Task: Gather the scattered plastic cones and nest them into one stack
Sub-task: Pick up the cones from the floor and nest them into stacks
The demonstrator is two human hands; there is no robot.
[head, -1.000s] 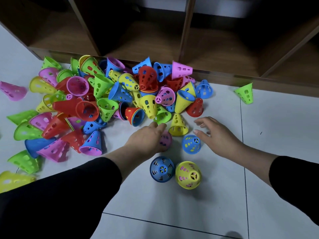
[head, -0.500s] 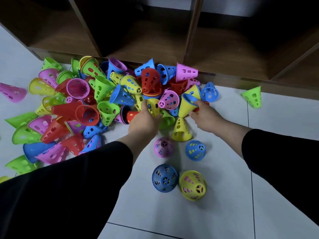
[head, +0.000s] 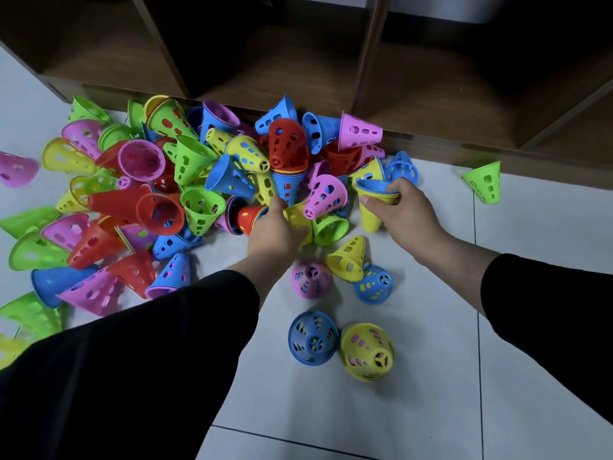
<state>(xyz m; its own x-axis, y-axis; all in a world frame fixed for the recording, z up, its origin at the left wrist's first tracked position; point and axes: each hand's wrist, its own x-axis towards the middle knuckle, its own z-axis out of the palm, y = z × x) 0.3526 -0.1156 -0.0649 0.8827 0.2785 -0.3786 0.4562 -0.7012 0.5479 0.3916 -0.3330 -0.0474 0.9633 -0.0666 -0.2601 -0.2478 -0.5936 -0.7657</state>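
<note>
A heap of perforated plastic cones point(head: 185, 180) in red, blue, green, yellow and pink lies on the tiled floor against a wooden shelf. My left hand point(head: 277, 232) reaches into the heap's near edge and grips a yellow cone point(head: 300, 215) beside a red nested cone point(head: 247, 219). My right hand point(head: 403, 212) holds a yellow cone with a blue one nested inside point(head: 373, 202), pointing tip down. Upright on the floor near me stand a pink cone point(head: 311, 278), a small blue cone point(head: 373, 283), a large blue cone point(head: 313, 336) and a yellow cone point(head: 366, 351). A tipped yellow cone point(head: 346, 258) lies between them.
The dark wooden shelf unit point(head: 298, 61) with open compartments runs across the back. A lone green cone point(head: 484, 182) lies to the right by the shelf base. A pink cone point(head: 15, 169) sits apart at far left. White floor tiles point(head: 414, 410) stretch in front of me.
Both hands moved forward from the upright cones into the heap. The left hand closed on a yellow cone; the right hand took hold of the yellow-and-blue nested cone and lifted it.
</note>
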